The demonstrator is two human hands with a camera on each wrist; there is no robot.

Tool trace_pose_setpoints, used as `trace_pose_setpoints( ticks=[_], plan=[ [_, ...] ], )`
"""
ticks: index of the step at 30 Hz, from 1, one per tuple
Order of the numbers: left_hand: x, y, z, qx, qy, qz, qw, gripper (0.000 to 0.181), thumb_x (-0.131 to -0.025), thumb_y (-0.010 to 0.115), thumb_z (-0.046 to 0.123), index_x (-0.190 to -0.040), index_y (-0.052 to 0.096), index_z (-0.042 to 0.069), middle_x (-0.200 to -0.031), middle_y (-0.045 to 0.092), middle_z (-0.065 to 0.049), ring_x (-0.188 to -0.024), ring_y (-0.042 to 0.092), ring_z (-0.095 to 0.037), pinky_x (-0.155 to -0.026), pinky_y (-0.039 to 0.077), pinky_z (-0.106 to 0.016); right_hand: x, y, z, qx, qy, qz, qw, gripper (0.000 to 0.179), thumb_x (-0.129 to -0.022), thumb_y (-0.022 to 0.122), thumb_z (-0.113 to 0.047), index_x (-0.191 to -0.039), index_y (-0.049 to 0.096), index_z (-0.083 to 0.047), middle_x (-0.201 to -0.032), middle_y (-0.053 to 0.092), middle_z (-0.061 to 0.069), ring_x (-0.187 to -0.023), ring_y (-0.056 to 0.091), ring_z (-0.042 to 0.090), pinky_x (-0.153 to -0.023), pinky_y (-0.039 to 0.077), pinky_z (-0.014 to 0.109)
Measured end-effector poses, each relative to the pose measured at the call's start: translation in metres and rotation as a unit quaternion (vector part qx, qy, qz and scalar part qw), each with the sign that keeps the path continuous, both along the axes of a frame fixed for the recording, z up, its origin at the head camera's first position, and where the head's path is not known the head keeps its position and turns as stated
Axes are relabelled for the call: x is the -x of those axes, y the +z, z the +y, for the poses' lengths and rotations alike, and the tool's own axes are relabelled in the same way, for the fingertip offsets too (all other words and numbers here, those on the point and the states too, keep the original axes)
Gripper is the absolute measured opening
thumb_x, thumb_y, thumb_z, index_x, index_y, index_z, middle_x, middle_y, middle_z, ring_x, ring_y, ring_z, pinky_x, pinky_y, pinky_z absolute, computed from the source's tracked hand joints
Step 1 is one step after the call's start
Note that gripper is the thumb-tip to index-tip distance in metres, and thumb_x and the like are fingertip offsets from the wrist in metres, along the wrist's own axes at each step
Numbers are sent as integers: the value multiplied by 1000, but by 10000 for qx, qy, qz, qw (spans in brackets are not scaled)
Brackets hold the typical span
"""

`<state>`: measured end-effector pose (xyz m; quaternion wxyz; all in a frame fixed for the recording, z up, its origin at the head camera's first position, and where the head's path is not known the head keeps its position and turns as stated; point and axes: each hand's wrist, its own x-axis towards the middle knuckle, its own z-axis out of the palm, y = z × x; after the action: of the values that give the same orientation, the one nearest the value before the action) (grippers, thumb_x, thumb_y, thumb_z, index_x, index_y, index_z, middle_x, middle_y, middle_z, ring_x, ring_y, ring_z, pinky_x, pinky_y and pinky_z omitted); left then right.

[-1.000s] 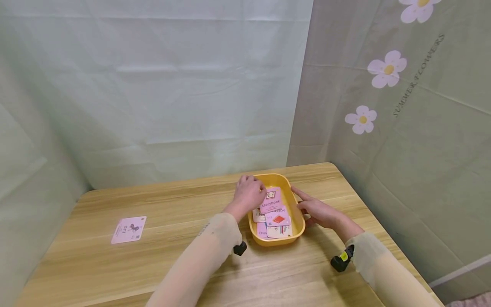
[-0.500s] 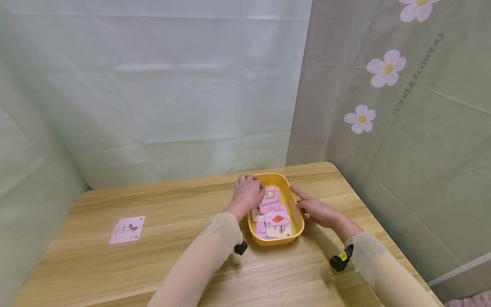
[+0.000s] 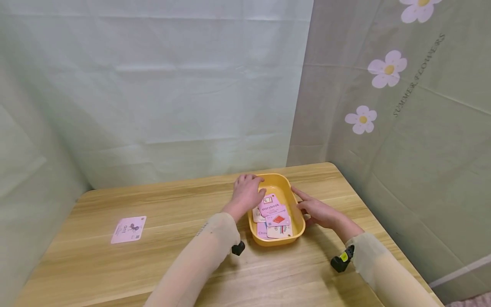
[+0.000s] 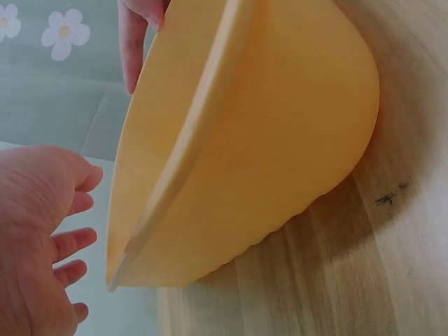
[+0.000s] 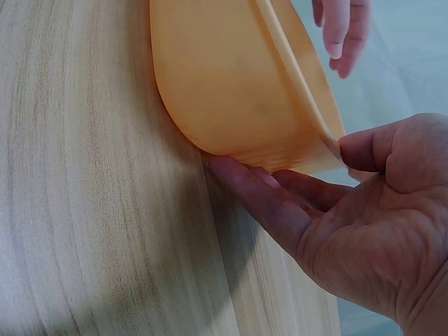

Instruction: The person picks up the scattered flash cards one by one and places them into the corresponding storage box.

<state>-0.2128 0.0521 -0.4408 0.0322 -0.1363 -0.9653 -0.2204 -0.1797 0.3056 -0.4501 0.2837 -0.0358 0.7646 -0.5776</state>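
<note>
A yellow plastic tray [image 3: 296, 233] sits on the wooden table with several word cards inside. On top is the pink "storybook" card [image 3: 270, 208], overlapping a card with a red diamond-shaped picture [image 3: 278, 219]. My left hand [image 3: 247, 192] hovers over the tray's left rim, fingers spread and holding nothing; the left wrist view shows its fingertips apart from the wall. At the right side, my right hand [image 5: 378, 217] holds the tray, thumb at the rim and fingers against the outer wall low down.
A pink "ant" card [image 3: 128, 229] lies alone on the left of the table [image 3: 180, 213]. Pale cloth hangs behind the table, and a cloth with flowers [image 3: 361, 120] hangs on the right.
My left fingers have let go of the "storybook" card and spread apart. That card now lies slightly nearer and tilted in the tray. My right hand stays in place.
</note>
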Motion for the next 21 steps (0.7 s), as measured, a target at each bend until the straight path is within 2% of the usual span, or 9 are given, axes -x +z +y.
trace_pose_setpoints(
  ticks=[13,21],
  plan=[
    [-6,14,-6,-5,-278,89,9996,61,-102,58,45,-156,43,21,-162,36,-12,-149,25,-38,-122,11,-56,0,0,3,-15,58,17,10000,70,-106,39,-10,-166,9,-32,-165,17,20,-129,46,40,-91,56,56],
    [-11,18,-10,77,-376,187,9991,66,-101,56,52,-159,39,25,-163,33,-13,-150,23,-39,-121,12,-60,2,-1,4,-18,101,16,9999,70,-106,40,-12,-166,9,-33,-166,16,19,-129,45,40,-91,56,56]
  ],
)
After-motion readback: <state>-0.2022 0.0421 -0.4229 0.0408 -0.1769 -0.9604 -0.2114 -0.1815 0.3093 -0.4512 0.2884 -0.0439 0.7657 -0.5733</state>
